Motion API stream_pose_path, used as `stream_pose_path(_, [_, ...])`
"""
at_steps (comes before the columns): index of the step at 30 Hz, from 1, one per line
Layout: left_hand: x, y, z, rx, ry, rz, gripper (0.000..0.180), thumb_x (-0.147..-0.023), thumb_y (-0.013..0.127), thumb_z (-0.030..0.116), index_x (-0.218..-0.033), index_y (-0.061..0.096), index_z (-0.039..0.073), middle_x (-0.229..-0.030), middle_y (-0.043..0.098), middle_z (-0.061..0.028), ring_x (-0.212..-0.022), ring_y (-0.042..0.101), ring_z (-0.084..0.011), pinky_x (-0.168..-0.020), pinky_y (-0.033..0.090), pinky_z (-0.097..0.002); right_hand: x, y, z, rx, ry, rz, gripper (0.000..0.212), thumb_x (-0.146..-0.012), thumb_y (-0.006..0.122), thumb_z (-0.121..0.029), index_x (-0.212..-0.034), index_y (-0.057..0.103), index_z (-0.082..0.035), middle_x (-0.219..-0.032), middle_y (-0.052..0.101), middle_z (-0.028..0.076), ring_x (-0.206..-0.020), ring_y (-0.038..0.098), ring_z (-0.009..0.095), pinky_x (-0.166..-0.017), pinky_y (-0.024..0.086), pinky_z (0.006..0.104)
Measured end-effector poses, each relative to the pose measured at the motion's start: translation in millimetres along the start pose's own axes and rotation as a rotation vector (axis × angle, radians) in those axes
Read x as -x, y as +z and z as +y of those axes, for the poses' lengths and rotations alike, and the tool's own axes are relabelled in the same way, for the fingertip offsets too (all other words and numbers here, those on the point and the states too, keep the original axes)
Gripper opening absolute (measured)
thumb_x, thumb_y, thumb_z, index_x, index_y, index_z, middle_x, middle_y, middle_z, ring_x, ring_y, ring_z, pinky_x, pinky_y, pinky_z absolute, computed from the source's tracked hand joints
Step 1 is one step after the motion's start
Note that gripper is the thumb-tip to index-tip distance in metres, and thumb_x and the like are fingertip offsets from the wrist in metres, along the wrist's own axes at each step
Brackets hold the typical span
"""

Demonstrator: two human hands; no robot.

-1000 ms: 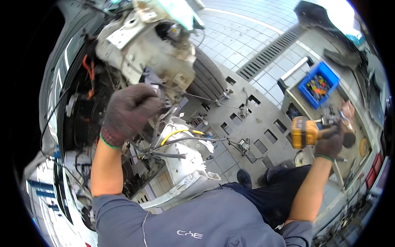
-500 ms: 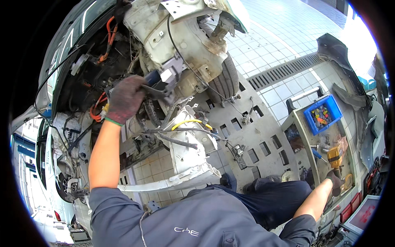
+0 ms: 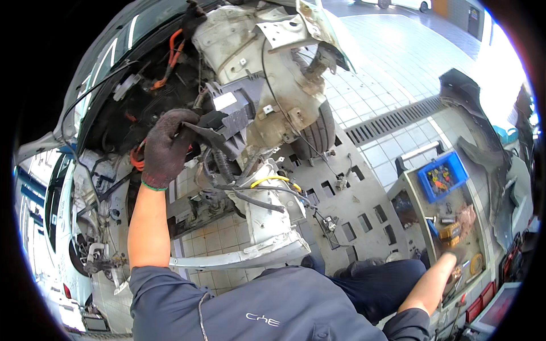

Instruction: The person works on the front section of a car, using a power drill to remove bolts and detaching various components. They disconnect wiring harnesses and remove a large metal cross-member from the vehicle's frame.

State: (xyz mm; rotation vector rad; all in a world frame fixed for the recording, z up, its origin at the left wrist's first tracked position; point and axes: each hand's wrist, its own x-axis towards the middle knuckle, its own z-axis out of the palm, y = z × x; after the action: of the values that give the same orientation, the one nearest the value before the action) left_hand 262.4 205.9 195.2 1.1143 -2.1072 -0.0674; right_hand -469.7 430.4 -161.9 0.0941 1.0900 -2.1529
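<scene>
One wide fisheye view looks steeply down from the person's head, with the shirt point(image 3: 244, 301) nearest, the left hand point(image 3: 169, 149) and right hand point(image 3: 454, 250) farther off, reaching to the far floor drain point(image 3: 392, 120).

Grey short-sleeved shirt point(image 3: 239, 298), dark trousers point(image 3: 378, 287), left hand point(image 3: 166, 149) dark-gloved

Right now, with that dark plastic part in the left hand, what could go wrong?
The left hand seems to hold the dark plastic part only near one end, so it might tip or slip. Loose black cables show close by and could snag on its edges. Over the cart, the right hand is close to the yellow power tool, its grip unclear; that tool might get knocked.
</scene>
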Motion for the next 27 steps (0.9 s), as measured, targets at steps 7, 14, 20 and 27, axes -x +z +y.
stream_pose_path(7, [-4, -4, 56, 0.654, -0.114, -0.237, 0.008, -0.094, 0.064, 0.004, -0.100, 0.060, 0.002, -0.096, 0.061, -0.0052, -0.090, 0.059, -0.0161, -0.081, 0.049, -0.0318, 155, 177, 65, 0.619, 0.022, -0.683, 0.063, -0.103, 0.073, -0.025, -0.157, 0.048, -0.005, -0.146, 0.063, 0.014, -0.127, 0.064, 0.022, -0.106, 0.053, 0.0356])
stream_pose_path(14, [-28, 55, 129, 0.437, 0.417, -0.735, 0.019, -0.074, 0.063, -0.003, -0.092, 0.066, 0.003, -0.095, 0.067, -0.0140, -0.088, 0.065, -0.0248, -0.080, 0.052, -0.0355, 285, 276, 47, 0.885, -0.666, -1.224, 0.063, -0.086, 0.086, -0.036, -0.137, 0.067, -0.004, -0.125, 0.072, 0.018, -0.112, 0.070, 0.026, -0.094, 0.056, 0.0374])
stream_pose_path(20, [-39, 138, 161, 0.553, 0.599, -0.872, 0.027, -0.076, 0.065, -0.005, -0.101, 0.069, 0.004, -0.118, 0.071, -0.0179, -0.110, 0.069, -0.0365, -0.096, 0.054, -0.0448, 293, 225, 9, 1.157, 0.211, -1.177, 0.051, -0.089, 0.088, -0.038, -0.121, 0.072, -0.002, -0.102, 0.075, 0.009, -0.098, 0.070, 0.018, -0.089, 0.057, 0.0366])
stream_pose_path(27, [-35, 135, 129, 0.183, 0.575, -0.911, 0.061, -0.080, 0.077, 0.018, -0.139, 0.063, 0.006, -0.137, 0.068, -0.0202, -0.126, 0.065, -0.0427, -0.109, 0.050, -0.0501, 197, 147, -35, 1.245, 0.095, -1.117, 0.035, -0.099, 0.078, -0.035, -0.118, 0.075, -0.005, -0.104, 0.074, 0.004, -0.099, 0.066, 0.013, -0.088, 0.057, 0.0336])
